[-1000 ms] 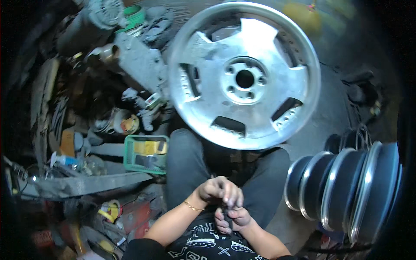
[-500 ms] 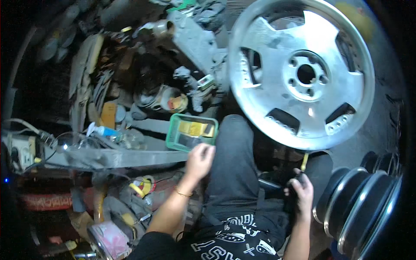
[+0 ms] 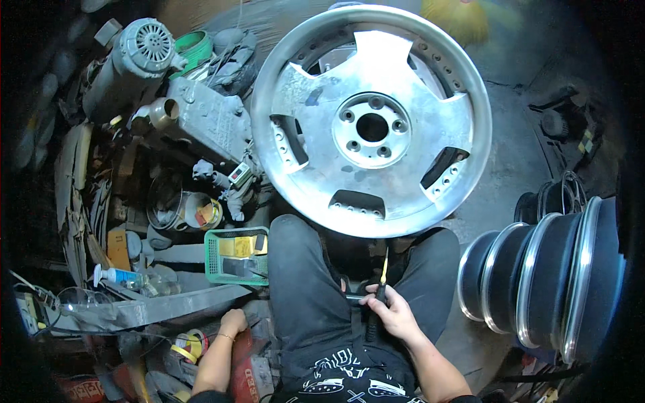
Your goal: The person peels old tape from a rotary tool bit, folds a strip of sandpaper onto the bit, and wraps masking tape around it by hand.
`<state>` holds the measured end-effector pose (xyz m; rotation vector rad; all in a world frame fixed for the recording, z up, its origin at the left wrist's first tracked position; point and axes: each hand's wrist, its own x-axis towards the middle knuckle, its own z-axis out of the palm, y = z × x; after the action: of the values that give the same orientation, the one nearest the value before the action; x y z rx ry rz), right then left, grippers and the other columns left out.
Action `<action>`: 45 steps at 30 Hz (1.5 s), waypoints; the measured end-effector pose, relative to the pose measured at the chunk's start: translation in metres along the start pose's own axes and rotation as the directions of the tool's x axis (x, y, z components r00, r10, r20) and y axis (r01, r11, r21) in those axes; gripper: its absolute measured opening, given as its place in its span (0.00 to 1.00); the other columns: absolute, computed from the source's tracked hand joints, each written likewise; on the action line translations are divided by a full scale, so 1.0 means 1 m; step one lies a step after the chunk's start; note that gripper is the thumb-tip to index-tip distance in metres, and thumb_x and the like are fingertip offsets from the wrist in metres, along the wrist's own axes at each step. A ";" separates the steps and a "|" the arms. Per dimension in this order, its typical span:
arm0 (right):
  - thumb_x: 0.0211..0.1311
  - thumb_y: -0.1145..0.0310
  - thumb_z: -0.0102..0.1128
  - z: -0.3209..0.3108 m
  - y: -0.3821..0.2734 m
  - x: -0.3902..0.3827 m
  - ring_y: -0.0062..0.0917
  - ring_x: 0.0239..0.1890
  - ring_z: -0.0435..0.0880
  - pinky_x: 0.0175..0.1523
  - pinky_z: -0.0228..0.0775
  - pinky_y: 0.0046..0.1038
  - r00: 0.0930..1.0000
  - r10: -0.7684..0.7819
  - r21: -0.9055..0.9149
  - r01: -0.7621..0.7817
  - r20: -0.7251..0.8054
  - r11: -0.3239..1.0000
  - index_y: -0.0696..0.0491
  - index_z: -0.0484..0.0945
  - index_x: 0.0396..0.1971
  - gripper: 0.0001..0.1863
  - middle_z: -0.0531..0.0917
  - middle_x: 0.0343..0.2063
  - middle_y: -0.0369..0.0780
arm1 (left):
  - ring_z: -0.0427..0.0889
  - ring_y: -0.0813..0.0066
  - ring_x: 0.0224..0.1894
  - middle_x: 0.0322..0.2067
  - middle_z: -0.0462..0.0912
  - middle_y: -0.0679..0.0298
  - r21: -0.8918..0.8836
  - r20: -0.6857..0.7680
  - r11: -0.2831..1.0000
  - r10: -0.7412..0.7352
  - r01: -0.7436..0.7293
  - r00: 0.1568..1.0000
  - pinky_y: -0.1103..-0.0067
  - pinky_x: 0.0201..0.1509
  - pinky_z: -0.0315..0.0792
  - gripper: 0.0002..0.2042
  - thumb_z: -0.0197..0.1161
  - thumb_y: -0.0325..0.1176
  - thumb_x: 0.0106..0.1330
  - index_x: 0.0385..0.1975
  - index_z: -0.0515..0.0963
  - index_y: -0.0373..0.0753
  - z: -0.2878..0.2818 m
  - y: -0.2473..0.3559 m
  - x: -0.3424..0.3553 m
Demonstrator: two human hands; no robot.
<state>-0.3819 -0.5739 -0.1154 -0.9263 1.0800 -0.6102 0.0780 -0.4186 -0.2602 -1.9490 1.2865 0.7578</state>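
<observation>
A large silver wheel rim with five openings stands in front of my knees, its bare face toward me. In my right hand, between my thighs, is a slim screwdriver-like tool with a black handle and a yellow shaft. Its thin tip points up toward the rim's lower edge, and whether they touch I cannot tell. My left hand is down at my left, closed, beside a red machine body; its fingertips are hidden. Above it, a green plastic basket holds yellow pads and dark flat pieces.
Several black-and-silver wheel barrels lie stacked at the right. Leftward are a grey beam, a spray bottle, a yellow tape roll and jumbled scraps. A grey motor stands at the far left.
The view has swung, so the rim and basket sit farther left in it. My left hand has gone from the basket's edge down beside the red machine. My right hand still holds the tool.
</observation>
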 end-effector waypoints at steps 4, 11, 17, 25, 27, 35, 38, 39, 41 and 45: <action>0.70 0.69 0.57 -0.005 -0.007 0.004 0.21 0.48 0.80 0.57 0.69 0.25 0.997 -0.004 0.026 0.006 -0.080 1.000 0.61 0.71 0.55 0.18 0.84 0.43 0.42 | 0.85 0.49 0.40 0.35 0.85 0.47 -0.555 -0.509 0.800 -0.110 -0.228 0.854 0.60 0.44 0.76 0.11 0.57 0.34 0.66 0.35 0.80 0.33 -0.108 0.064 -0.057; 0.56 0.80 0.49 -0.002 -0.034 0.026 0.45 0.50 0.79 0.61 0.70 0.46 0.993 0.023 0.828 0.086 -0.119 0.554 0.63 0.70 0.51 0.20 0.80 0.44 0.51 | 0.80 0.72 0.25 0.27 0.82 0.58 -0.449 -0.833 0.364 0.158 -0.816 0.530 0.77 0.30 0.72 0.07 0.62 0.23 0.60 0.37 0.81 0.32 -0.230 0.189 -0.191; 0.56 0.79 0.52 -0.001 -0.037 0.021 0.46 0.51 0.79 0.65 0.67 0.49 0.994 -0.021 0.899 0.102 -0.103 0.426 0.58 0.74 0.44 0.14 0.80 0.43 0.50 | 0.81 0.64 0.26 0.27 0.82 0.55 -0.464 -0.790 0.302 0.284 -0.833 0.543 0.74 0.28 0.73 0.07 0.66 0.24 0.58 0.36 0.80 0.32 -0.233 0.207 -0.202; 0.57 0.78 0.53 -0.010 -0.029 0.016 0.45 0.52 0.79 0.65 0.66 0.49 0.992 -0.040 0.910 0.124 -0.118 0.397 0.57 0.75 0.44 0.13 0.81 0.44 0.50 | 0.82 0.56 0.31 0.29 0.82 0.53 -0.414 -0.814 0.270 0.317 -0.869 0.486 0.70 0.36 0.75 0.06 0.66 0.23 0.58 0.35 0.80 0.32 -0.226 0.217 -0.195; 0.57 0.78 0.53 -0.008 -0.031 0.015 0.46 0.53 0.79 0.65 0.66 0.49 0.993 -0.051 0.903 0.122 -0.110 0.413 0.57 0.75 0.44 0.13 0.81 0.44 0.50 | 0.83 0.56 0.31 0.29 0.82 0.53 -0.425 -0.812 0.273 0.306 -0.863 0.497 0.70 0.37 0.75 0.06 0.65 0.23 0.58 0.35 0.80 0.32 -0.223 0.218 -0.192; 0.60 0.78 0.52 -0.004 -0.036 0.009 0.47 0.54 0.78 0.65 0.67 0.50 0.982 -0.105 0.813 0.187 -0.155 0.551 0.57 0.69 0.47 0.15 0.78 0.46 0.52 | 0.87 0.63 0.29 0.27 0.85 0.53 -0.561 -0.744 0.244 0.269 -0.791 0.611 0.75 0.33 0.77 0.05 0.63 0.24 0.63 0.35 0.80 0.31 -0.212 0.223 -0.190; 0.61 0.78 0.51 -0.002 -0.036 0.007 0.46 0.55 0.78 0.64 0.68 0.49 0.982 -0.128 0.807 0.189 -0.141 0.559 0.57 0.68 0.48 0.15 0.78 0.47 0.52 | 0.87 0.68 0.28 0.26 0.85 0.54 -0.640 -0.693 0.173 0.291 -0.749 0.659 0.78 0.32 0.78 0.05 0.63 0.25 0.65 0.36 0.80 0.30 -0.206 0.223 -0.185; 0.61 0.77 0.51 -0.002 -0.034 0.007 0.46 0.55 0.78 0.64 0.68 0.49 0.981 -0.134 0.794 0.192 -0.140 0.576 0.57 0.68 0.48 0.15 0.78 0.47 0.52 | 0.87 0.68 0.28 0.26 0.85 0.54 -0.640 -0.693 0.171 0.294 -0.749 0.659 0.78 0.32 0.78 0.05 0.63 0.25 0.65 0.36 0.80 0.30 -0.206 0.223 -0.186; 0.61 0.77 0.51 -0.003 -0.031 0.008 0.46 0.55 0.78 0.64 0.68 0.49 0.980 -0.142 0.781 0.196 -0.138 0.593 0.57 0.68 0.48 0.14 0.78 0.47 0.52 | 0.88 0.68 0.28 0.26 0.86 0.55 -0.678 -0.658 0.141 0.320 -0.721 0.681 0.78 0.32 0.78 0.05 0.62 0.26 0.66 0.36 0.80 0.30 -0.205 0.224 -0.187; 0.61 0.77 0.51 -0.005 -0.028 0.012 0.47 0.55 0.78 0.64 0.69 0.48 0.992 -0.111 0.773 0.113 -0.056 0.624 0.59 0.67 0.51 0.17 0.78 0.47 0.52 | 0.87 0.70 0.27 0.26 0.86 0.55 -0.716 -0.587 0.167 0.381 -0.678 0.714 0.78 0.31 0.78 0.06 0.64 0.28 0.65 0.35 0.80 0.31 -0.203 0.217 -0.184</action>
<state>-0.3819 -0.5985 -0.0977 -0.2142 0.6347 -1.0757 -0.1670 -0.5411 -0.0432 -2.4442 2.0966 2.0097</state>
